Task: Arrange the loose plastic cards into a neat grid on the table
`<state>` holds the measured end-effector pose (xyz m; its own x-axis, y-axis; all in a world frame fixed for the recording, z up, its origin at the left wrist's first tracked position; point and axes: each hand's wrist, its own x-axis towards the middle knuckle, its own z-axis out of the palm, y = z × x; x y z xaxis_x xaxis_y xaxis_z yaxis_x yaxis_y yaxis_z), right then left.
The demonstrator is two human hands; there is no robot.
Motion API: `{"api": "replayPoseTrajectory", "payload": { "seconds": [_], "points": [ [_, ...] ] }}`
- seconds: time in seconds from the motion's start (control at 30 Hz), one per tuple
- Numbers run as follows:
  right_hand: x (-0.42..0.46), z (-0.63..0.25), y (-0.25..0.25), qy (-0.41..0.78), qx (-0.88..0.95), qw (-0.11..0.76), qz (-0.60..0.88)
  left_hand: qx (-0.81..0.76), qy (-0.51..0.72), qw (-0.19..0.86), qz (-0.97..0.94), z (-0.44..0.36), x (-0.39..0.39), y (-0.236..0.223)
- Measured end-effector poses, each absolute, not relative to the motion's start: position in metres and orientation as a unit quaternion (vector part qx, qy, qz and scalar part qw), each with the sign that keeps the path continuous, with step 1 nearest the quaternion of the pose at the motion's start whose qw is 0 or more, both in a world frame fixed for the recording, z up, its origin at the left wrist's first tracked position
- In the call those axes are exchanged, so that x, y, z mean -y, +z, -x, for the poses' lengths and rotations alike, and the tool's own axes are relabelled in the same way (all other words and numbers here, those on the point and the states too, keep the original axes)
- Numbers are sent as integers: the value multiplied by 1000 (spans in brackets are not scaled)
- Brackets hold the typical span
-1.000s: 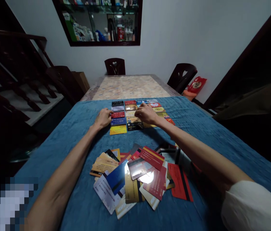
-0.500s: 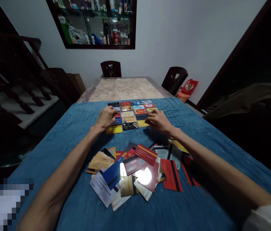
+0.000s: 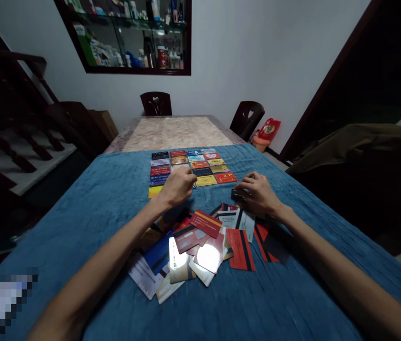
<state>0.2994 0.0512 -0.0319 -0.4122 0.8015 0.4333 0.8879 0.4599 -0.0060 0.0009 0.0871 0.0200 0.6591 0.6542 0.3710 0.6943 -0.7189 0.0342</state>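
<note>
A neat grid of plastic cards (image 3: 200, 166) lies in rows on the blue cloth (image 3: 115, 199). Nearer to me is a loose, overlapping pile of cards (image 3: 200, 239). My left hand (image 3: 177, 187) hovers over the near edge of the grid. Its fingers are curled, and what they pinch is hidden. My right hand (image 3: 260, 194) rests at the far right end of the pile, closed on a small dark card (image 3: 238, 194) that it holds by the edge, just off the cloth.
The table's far half shows a bare marbled top (image 3: 179, 132). Two dark chairs (image 3: 156, 103) stand at the far end, with a red bag (image 3: 268, 129) by the right one. A staircase (image 3: 15, 137) runs at the left and a wall cabinet (image 3: 129, 38) hangs above.
My right hand has pulled back from the grid to the right end of the pile and now holds a dark card. My left hand has shifted right along the grid's near edge.
</note>
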Motion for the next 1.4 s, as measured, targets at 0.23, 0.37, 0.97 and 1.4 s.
{"api": "replayPoseTrajectory", "payload": {
  "seconds": [0.23, 0.37, 0.97, 1.4],
  "points": [
    [-31, -331, -22, -40, 820, 131, 556, 337, -109, 41, 934, -41, -61, 14],
    [-22, -338, -13, 5, 802, 67, 594, 317, -87, 29, 944, -64, -48, 17],
    [-15, -343, -15, 84, 782, -8, 617, 327, -13, -4, 945, -112, -29, 0],
    [-29, -349, -36, 40, 766, 107, 633, 336, -24, -17, 941, -112, -32, -4]
  ]
}}
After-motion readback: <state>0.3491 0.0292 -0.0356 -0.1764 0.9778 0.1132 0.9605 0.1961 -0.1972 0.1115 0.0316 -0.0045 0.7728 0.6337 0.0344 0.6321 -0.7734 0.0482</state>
